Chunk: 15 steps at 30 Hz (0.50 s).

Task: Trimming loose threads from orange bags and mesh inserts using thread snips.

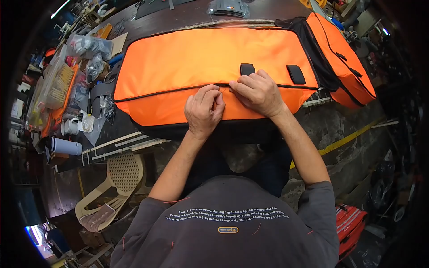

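A large orange bag (178, 58) with black edging lies across the table in front of me. My left hand (204, 110) is closed at the bag's near long edge, thumb and fingers pinched together. Just right of it, my right hand (260, 93) is also closed in a pinch, its fingertips on the black edging (165, 92). The gap between the two hands is small. Whatever sits in either pinch is too small to make out. A black strap loop (247, 69) lies by my right knuckles, and a black tab (296, 74) is farther right.
Another orange and black bag (344, 58) rests at the right. On the left are a clear plastic bin (58, 89), a white mug (70, 126) and a white tumbler (66, 146). A beige plastic chair (125, 172) stands below the table's left side. Flat grey pieces (229, 8) lie at the back.
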Tool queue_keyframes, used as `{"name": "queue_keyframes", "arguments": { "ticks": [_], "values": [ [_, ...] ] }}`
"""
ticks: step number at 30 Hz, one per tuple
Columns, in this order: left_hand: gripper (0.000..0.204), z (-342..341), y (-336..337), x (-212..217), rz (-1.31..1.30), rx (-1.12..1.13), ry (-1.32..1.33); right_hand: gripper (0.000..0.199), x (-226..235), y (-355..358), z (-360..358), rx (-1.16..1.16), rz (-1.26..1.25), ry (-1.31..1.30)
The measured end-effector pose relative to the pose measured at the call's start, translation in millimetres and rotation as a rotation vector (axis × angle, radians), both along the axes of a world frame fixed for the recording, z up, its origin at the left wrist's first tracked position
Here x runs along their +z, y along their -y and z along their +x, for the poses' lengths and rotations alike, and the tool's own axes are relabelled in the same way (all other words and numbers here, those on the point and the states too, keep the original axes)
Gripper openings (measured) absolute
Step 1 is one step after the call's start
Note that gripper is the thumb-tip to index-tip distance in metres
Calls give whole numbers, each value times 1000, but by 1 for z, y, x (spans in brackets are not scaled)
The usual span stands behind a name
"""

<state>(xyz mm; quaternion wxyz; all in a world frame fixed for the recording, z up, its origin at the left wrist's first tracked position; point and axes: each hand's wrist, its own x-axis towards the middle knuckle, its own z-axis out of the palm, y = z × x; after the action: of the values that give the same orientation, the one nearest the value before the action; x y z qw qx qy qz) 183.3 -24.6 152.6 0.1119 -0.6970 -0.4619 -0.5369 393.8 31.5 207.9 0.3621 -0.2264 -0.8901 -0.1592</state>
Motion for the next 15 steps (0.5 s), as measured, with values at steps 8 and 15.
{"name": "queue_keyframes", "arguments": {
  "ticks": [8,15],
  "values": [
    [18,0,0,1,-10,5,-6,14,1,0,4,29,-28,-7],
    [19,2,0,4,-32,15,-12,14,0,-5,2,37,29,49]
  ]
}}
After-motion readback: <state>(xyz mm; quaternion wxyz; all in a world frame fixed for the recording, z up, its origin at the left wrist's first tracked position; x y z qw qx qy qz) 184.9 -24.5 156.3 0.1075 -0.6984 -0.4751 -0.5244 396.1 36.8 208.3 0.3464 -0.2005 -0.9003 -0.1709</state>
